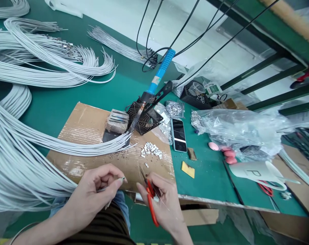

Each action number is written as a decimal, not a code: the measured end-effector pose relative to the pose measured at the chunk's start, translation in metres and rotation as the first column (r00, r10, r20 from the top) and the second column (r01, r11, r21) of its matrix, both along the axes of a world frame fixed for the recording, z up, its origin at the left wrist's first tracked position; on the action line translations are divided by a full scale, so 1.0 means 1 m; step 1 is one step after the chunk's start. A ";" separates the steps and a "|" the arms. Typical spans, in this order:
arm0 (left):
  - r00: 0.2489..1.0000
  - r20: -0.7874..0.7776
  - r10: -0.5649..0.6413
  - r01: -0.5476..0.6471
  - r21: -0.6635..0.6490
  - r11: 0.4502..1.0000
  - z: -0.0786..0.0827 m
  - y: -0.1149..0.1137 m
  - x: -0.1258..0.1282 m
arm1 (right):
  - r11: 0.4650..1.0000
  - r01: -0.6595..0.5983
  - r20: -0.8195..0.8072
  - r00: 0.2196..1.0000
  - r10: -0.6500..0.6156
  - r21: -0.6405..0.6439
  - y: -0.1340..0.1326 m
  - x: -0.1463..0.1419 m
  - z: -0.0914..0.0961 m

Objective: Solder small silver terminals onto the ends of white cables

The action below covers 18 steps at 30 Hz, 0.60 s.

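My left hand (pixel 99 189) is closed, with thumb and index finger pinched together above the cardboard's front edge. A pale wire shows in the palm and under the hand; its tip is hidden by the fingers. In my right hand (pixel 164 197) are small red-handled pliers (pixel 151 200), their narrow dark jaws pointing up and away from me. Beyond them, small metal terminals (pixel 151 149) lie in a loose pile on the cardboard (pixel 80 119), with one terminal nearer the pliers. A bundle of white wires (pixel 93 146) reaches across the cardboard to the soldering iron's tip.
A blue-handled soldering iron (pixel 160 73) stands tilted over a small fan (pixel 141 117) and a metal-topped block (pixel 118 120). More wire bundles (pixel 49 73) cover the left side. To the right are a phone (pixel 179 134), a yellow sponge (pixel 188 169), plastic bags (pixel 236 129) and a white mug (pixel 253 172).
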<state>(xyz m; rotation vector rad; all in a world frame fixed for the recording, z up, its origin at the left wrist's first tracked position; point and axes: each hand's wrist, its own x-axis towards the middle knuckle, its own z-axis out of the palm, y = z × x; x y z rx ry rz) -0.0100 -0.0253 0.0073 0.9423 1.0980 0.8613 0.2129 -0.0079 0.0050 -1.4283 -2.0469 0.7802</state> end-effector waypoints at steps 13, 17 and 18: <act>1.000 -0.016 0.014 -0.014 0.001 1.000 -0.001 -0.004 0.000 | 0.972 -0.131 -0.078 0.990 0.118 -0.197 0.000 -0.018 0.003; 1.000 0.000 0.017 -0.017 -0.008 1.000 -0.005 -0.005 0.001 | 0.965 -0.132 -0.102 0.989 0.112 -0.228 0.001 -0.019 0.003; 1.000 -0.003 0.023 -0.023 -0.009 1.000 -0.007 -0.005 0.001 | 0.964 -0.134 -0.109 0.988 0.111 -0.231 0.001 -0.019 0.003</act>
